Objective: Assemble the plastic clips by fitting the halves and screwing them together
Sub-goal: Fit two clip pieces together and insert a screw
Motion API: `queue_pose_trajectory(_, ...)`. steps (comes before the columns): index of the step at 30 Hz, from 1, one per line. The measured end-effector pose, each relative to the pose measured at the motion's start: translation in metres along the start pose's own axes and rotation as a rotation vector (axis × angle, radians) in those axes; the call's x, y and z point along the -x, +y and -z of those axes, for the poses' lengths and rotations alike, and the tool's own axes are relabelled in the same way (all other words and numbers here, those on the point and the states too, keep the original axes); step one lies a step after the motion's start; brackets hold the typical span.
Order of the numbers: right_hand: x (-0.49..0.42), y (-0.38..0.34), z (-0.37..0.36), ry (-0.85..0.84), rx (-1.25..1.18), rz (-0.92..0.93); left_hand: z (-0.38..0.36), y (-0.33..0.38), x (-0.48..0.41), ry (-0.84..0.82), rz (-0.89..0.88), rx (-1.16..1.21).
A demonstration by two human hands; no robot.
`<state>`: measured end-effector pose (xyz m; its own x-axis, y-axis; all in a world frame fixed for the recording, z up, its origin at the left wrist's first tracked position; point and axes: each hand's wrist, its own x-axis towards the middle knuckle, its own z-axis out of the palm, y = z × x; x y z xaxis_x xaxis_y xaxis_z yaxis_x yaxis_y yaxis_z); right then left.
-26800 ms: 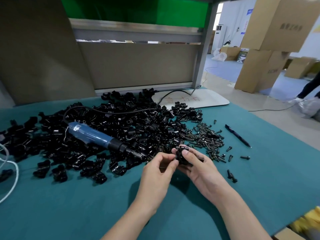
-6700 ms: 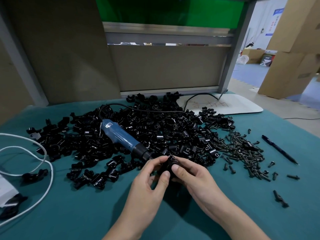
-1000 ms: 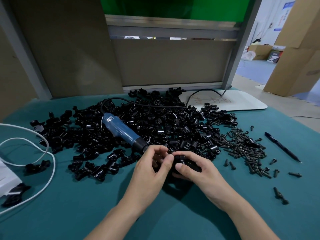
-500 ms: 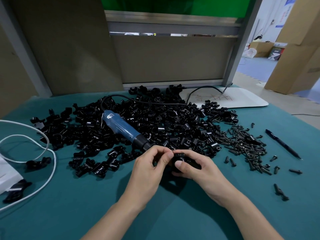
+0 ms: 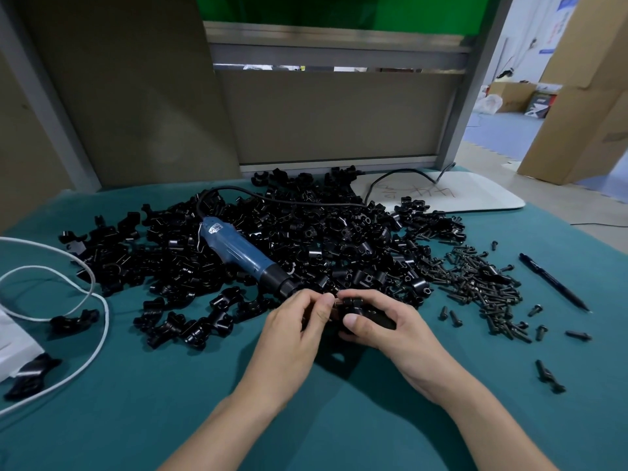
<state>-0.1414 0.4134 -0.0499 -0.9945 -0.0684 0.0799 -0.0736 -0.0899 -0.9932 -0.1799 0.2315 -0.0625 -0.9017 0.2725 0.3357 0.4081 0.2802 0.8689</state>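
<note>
At the pile (image 5: pixel 306 239) edge, left hand (image 5: pixel 292 334) and right hand (image 5: pixel 394 331) pinch a clip (image 5: pixel 353 304).

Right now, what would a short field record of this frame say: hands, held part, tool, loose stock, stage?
Left hand: left hand pinches the left end of the black clip
Right hand: right hand holds the black clip, thumb on its near side
Tool: blue electric screwdriver lying untouched on the pile of clip halves
Loose stock: screws right of the pile
Other: pen right of the screws; white cable at left
Stage: fitting by hand; whether a screw is in cannot be told
</note>
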Motion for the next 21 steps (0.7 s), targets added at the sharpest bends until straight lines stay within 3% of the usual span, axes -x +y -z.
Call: queue_pose_trajectory(21,0.0009,-0.0027,-0.0015,-0.015,-0.042,-0.025,-0.0008,0.0007,0.0006,0.014,0.004,0.084)
